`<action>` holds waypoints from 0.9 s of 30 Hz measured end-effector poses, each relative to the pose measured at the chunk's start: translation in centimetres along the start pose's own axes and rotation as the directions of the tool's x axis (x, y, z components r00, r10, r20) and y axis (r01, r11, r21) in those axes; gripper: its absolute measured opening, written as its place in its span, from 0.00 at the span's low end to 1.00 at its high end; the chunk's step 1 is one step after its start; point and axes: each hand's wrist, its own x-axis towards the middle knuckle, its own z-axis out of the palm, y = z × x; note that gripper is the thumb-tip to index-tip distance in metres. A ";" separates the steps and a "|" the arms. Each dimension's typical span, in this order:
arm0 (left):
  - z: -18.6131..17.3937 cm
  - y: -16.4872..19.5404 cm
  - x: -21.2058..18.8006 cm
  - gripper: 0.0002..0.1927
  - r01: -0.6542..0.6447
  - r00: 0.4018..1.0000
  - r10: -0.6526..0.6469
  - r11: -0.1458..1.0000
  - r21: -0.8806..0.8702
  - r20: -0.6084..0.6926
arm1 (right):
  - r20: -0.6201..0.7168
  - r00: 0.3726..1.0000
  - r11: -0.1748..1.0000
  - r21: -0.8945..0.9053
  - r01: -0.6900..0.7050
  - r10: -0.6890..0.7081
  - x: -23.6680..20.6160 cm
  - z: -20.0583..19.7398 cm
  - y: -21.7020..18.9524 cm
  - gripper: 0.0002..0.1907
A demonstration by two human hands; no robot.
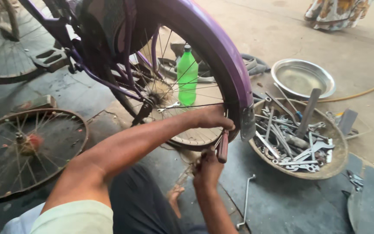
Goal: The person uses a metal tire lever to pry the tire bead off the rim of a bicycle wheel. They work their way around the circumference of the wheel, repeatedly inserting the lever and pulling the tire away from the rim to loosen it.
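Right hand (207,169) gripping red-handled tool (223,147), left hand (215,118) gripping wheel rim (195,139), oil-dark concrete floor (278,203), tool basin (297,138)

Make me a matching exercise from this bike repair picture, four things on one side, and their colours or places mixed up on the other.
Things:
1. plastic bottle
2. mudguard
3. spanners
4. loose spoked wheel

Colours or places:
A. purple, over the rear wheel
B. flat on the floor, far left
C. green, behind the spokes
D. piled in a round pan, right

Pairs: 1-C, 2-A, 3-D, 4-B
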 end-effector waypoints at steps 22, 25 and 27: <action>-2.3 -0.3 -1.1 0.27 -0.019 0.979 0.004 0.997 0.070 0.203 | -0.096 0.950 0.840 0.500 -0.211 0.296 0.2 15.9 1.1 0.18; -2.7 0.1 -1.7 0.28 0.017 0.976 -0.069 0.968 0.249 0.205 | -0.110 0.963 0.877 0.449 -0.172 0.245 0.8 17.3 1.3 0.17; -2.9 0.0 -2.4 0.31 0.016 0.981 -0.089 0.921 0.388 0.170 | -0.109 0.974 0.913 0.381 -0.145 0.200 1.6 18.1 1.5 0.17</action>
